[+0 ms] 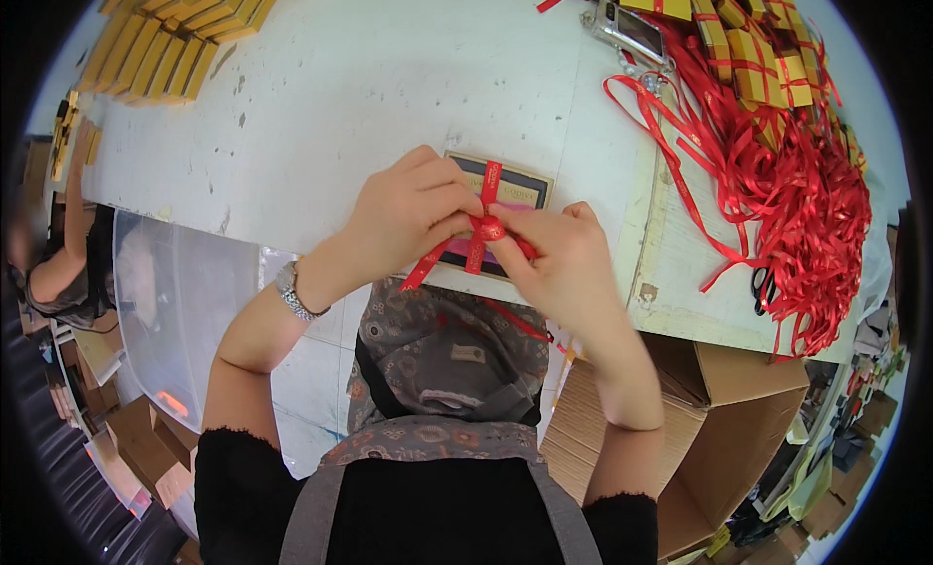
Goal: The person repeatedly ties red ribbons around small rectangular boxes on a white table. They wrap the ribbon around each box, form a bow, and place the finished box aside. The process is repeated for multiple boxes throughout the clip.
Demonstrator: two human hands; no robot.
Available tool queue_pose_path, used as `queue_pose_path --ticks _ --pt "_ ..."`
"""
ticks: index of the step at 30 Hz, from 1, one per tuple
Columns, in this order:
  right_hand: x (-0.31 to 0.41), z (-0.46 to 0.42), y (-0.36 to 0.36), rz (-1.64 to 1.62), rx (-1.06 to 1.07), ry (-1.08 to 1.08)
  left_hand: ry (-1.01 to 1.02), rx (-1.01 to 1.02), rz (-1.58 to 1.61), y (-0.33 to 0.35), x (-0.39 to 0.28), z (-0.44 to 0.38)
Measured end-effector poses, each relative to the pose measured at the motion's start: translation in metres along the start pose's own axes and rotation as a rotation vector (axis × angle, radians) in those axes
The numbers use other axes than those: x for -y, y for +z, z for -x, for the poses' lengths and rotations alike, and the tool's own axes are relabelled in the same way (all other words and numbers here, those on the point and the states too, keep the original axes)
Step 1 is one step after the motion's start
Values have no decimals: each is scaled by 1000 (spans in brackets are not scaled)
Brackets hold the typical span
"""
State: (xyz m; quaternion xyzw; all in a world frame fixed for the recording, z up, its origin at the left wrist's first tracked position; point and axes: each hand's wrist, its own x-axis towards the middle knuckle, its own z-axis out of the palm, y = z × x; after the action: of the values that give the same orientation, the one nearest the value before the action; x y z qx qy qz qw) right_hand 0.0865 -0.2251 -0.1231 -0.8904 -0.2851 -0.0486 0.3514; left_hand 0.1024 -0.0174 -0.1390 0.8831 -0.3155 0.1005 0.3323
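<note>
A flat Godiva box (523, 191) with a dark frame and a purple band lies at the table's front edge before me. A red satin ribbon (492, 180) runs across it from back to front and is gathered in a loop near the middle. From the left, my left hand (415, 204) pinches the ribbon by the loop, and a loose tail hangs toward me below its fingers. My right hand (565, 248) grips the ribbon from the other side, thumb and forefinger at the loop. The fingers hide part of the crossing.
Red ribbons (794, 230) lie heaped at the right, with black scissors (762, 288) beside them. Ribbon-tied yellow boxes (754, 66) and a phone (633, 31) sit behind. More yellow boxes (157, 58) stand back left. An open cardboard carton (751, 448) is below right; another person's arm (75, 201) reaches in left.
</note>
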Motion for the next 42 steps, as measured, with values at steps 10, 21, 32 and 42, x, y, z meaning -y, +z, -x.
queue_pose_path --ticks 10,21,32,42 --pt "-52 -55 23 -332 -313 411 415 121 61 13 -2 -23" --pt "-8 -35 -34 -592 -310 486 83 82 303 24 0 -13" --pt "50 55 7 -34 -161 -236 85 26 220 33 2 -7" --pt "23 37 24 62 -306 379 111 -94 241 37 2 -7"
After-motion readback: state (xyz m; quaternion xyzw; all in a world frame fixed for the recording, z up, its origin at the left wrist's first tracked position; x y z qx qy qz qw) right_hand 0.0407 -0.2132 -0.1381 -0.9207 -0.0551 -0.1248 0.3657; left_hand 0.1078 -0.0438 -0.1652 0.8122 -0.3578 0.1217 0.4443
